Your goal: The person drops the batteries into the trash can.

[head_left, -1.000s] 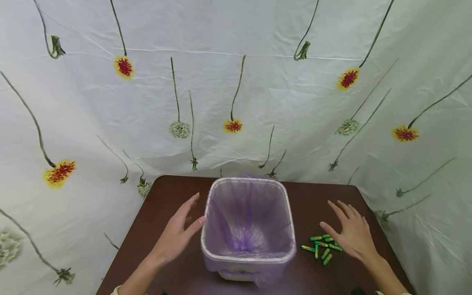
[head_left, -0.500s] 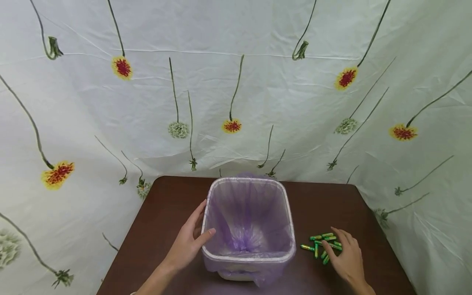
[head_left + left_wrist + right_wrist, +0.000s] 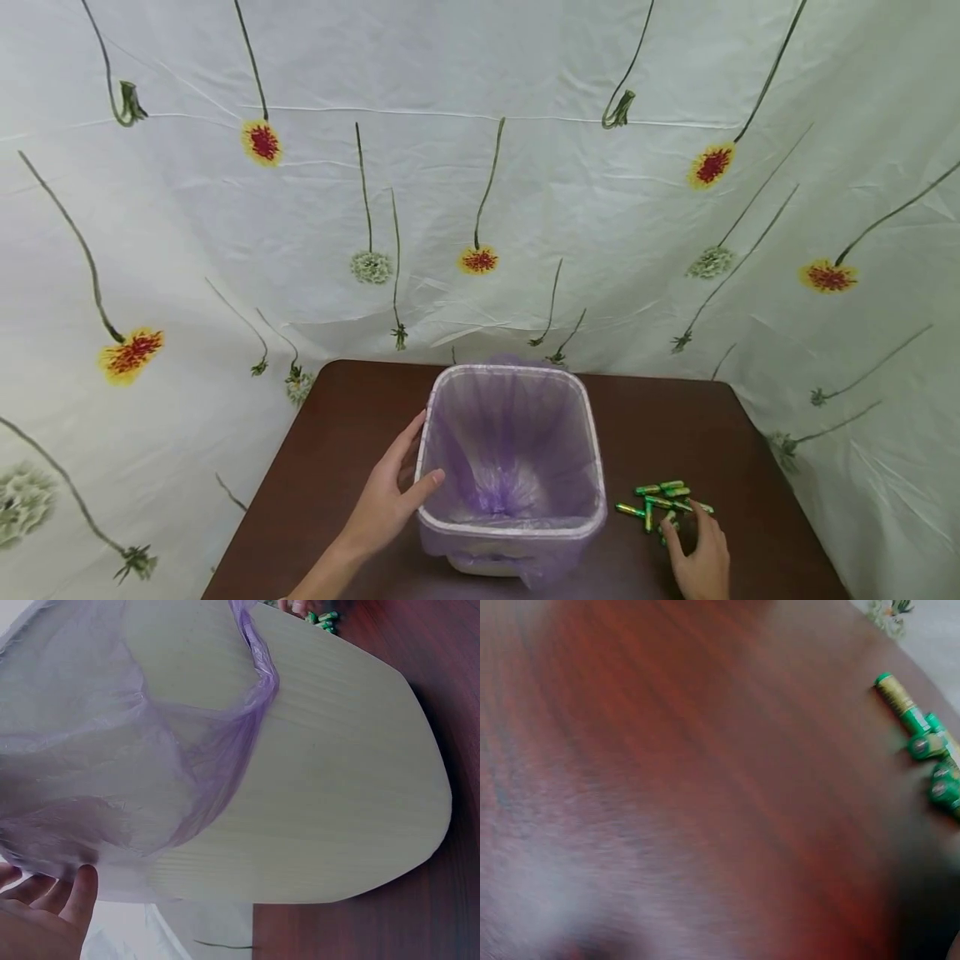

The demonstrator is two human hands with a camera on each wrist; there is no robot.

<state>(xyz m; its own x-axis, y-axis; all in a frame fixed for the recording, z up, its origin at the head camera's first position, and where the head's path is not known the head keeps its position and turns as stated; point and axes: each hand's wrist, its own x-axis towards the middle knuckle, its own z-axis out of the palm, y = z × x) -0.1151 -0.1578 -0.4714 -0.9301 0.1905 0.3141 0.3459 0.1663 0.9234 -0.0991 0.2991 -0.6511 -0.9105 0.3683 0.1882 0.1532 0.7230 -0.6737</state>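
I have my left hand (image 3: 386, 504) on the near left corner of the bin (image 3: 517, 533): the thumb is hooked over the rim onto the purple liner (image 3: 510, 450) and the fingers lie fairly straight along the outer wall. In the left wrist view the same fingertips (image 3: 79, 889) press against the liner where it folds over the pale side of the bin (image 3: 337, 787). So that hand is lightly clamped on the rim, thumb inside and fingers outside.

My right hand (image 3: 701, 558) sits low on the tabletop (image 3: 345, 433), on the far side of the bin from the left hand. Its fingers are loosely bent and reach into the near edge of a small heap of green batteries (image 3: 660, 504). I cannot tell whether a battery is pinched between the fingertips or only touched. The right wrist view is blurred; it shows the batteries (image 3: 922, 742) lying on the brown wood (image 3: 667, 787) just ahead of that hand.

The bin stands upright between my two hands. The batteries lie just beside its right wall, apart from it. Beyond both hands hangs a pale cloth printed with flowers (image 3: 480, 167).
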